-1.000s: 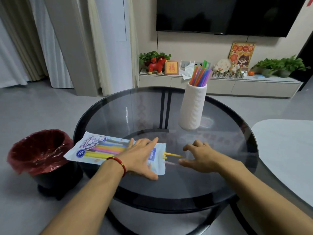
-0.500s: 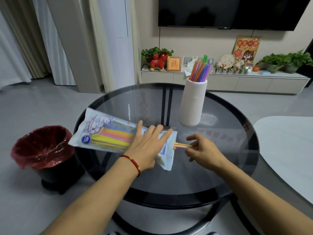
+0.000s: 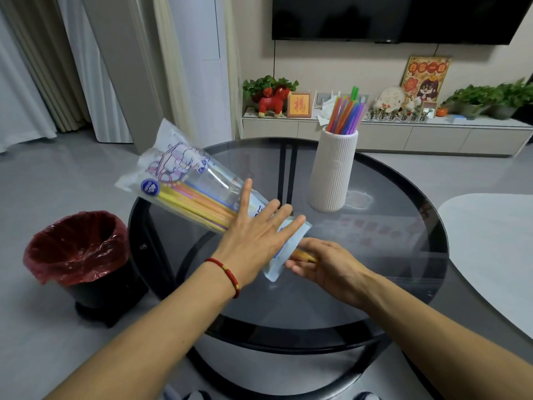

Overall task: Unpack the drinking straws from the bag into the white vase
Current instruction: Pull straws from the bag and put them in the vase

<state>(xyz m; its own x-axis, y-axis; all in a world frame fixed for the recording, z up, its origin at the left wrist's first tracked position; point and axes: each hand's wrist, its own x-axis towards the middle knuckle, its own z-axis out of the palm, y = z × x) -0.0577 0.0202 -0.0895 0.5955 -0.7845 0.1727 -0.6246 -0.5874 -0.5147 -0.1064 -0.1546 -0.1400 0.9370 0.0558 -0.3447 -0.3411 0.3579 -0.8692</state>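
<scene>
— What's on the desk (image 3: 375,284) from where you stand?

— It's a round, dark glass desk. A ribbed white vase (image 3: 333,171) stands upright on its far side, with a bunch of coloured straws (image 3: 347,112) sticking out of its top.

— And the bag?

— The clear plastic straw bag (image 3: 184,180) is raised off the glass and tilted, its sealed printed end up to the left, its open end down near the middle of the desk. Yellow, pink and orange straws show through it.

— What are the hands doing?

— The left hand (image 3: 256,241), a red cord bracelet (image 3: 226,274) on its wrist, lies across the lower part of the bag with fingers spread and flat. The right hand (image 3: 326,264) is at the bag's mouth, fingers curled around the ends of a few yellow-orange straws (image 3: 306,256) poking out.

— Anything nearby?

— A black bin with a red liner (image 3: 78,249) sits on the floor, left of the desk
</scene>
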